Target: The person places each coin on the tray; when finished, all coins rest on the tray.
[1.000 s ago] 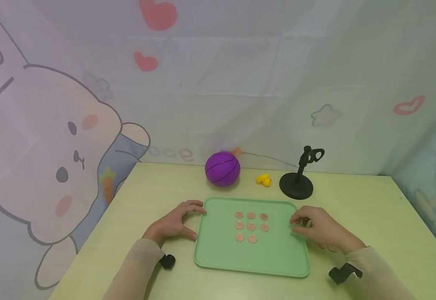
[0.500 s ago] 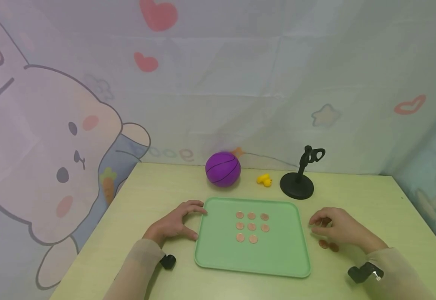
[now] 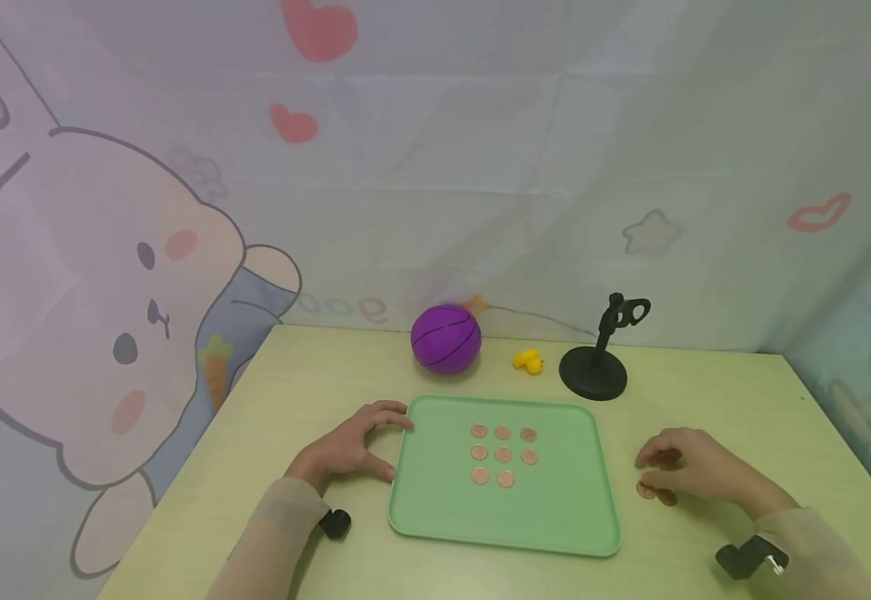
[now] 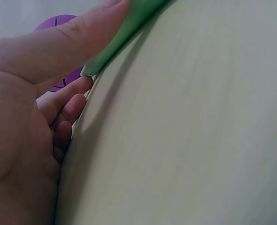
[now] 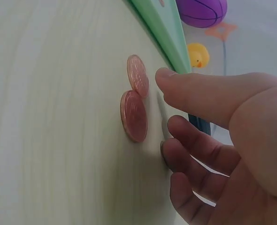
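A light green tray lies on the table with several copper coins in rows on it. At its left edge, my left hand rests with thumb and fingers spread, the thumb touching the rim. Right of the tray, my right hand hovers low, fingers loosely bent, thumb apart from them. Two copper coins lie by its thumb in the right wrist view, one coin touching the other coin. A thin dark edge shows by a fingertip; what it belongs to is hidden.
Behind the tray stand a purple ball, a small yellow duck and a black stand with a round base. A printed cloth hangs along the table's back edge.
My right hand has moved from the tray's right edge rightward and down to the loose coins. The left hand and the coins on the tray stay put.
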`<state>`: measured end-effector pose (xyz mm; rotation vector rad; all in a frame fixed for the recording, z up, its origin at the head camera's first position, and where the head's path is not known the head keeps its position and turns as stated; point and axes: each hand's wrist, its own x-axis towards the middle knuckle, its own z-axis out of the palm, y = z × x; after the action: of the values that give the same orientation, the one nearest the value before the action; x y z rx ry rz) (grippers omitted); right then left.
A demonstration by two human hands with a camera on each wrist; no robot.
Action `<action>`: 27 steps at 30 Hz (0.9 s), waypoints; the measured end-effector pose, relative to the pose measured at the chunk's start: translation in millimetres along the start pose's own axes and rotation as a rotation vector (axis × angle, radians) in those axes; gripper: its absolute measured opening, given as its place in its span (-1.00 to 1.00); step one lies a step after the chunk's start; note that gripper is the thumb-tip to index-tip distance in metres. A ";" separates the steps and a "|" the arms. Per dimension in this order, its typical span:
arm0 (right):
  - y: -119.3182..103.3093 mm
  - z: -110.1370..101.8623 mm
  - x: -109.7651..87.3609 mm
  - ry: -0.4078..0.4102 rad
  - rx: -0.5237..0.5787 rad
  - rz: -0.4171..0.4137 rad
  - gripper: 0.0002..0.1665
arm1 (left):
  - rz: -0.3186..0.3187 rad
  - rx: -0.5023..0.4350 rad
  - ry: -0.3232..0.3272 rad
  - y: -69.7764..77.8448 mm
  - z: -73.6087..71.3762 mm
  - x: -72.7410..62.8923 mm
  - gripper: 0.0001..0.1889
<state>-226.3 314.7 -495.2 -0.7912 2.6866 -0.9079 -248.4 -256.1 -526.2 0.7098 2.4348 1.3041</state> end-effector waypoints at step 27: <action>1.7 4.0 -3.6 -0.042 0.040 -0.034 -0.81 | 0.024 0.012 -0.005 4.6 0.2 -0.6 -0.23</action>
<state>-222.6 315.7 -499.4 -0.8409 2.6186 -0.9388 -246.5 -254.1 -522.5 0.7461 2.4389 1.2963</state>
